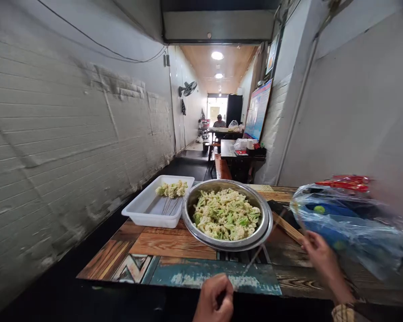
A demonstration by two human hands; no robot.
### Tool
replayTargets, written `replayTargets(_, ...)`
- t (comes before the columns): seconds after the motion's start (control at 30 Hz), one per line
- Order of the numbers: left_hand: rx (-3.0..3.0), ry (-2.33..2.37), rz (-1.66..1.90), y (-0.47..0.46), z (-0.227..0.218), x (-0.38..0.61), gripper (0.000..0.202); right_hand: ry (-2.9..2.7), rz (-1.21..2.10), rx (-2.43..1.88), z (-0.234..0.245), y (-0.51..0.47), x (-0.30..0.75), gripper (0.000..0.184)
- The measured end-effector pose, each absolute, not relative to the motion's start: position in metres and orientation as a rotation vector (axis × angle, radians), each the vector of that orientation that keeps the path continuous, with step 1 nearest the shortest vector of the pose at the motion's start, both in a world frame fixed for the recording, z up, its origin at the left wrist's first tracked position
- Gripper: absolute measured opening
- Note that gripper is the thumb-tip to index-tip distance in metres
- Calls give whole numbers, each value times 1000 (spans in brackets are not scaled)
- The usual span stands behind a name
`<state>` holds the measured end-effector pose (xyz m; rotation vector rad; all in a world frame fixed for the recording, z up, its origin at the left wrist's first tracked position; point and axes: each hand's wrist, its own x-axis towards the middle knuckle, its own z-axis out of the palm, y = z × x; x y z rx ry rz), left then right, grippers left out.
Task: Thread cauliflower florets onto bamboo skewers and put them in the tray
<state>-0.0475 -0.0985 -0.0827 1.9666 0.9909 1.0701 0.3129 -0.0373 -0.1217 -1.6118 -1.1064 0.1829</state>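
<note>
Curling fingers of left hand (pixel 215 298), apparently pinching thin pale stick (pixel 253 259); holding right hand (pixel 319 253), grip unclear, at brown wooden sticks (pixel 287 227) beside round steel bowl (pixel 226 244); possibly snagging clear plastic bag (pixel 359 232) by overreaching.

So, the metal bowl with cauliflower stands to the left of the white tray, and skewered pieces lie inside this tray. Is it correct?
Not quite: the side is wrong. In the head view, the metal bowl with cauliflower stands to the right of the white tray. Skewered pieces do lie inside this tray.
</note>
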Motion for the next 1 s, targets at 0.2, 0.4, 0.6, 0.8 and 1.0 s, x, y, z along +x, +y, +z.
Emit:
replayTargets(0.2,1936,1140,1212,-89,-53,-67,20,-1617,2,-1789,-165,-37,314,34)
replayTargets(0.4,1910,1250,1306,-81,-47,-70,20,-1645,-193,-1710,-133,-43,298,35)
replayTargets(0.6,1939,1232,1307,-74,-34,-69,21,-1494,-117,-1386,-38,-64,247,30)
replayTargets(0.8,2170,1218,1281,-73,-24,-52,17,-1222,653,-1071,5,-50,175,44)
replayTargets(1.0,2435,1188,1033,-80,-26,-40,13,-825,895,-750,26,-22,139,38)
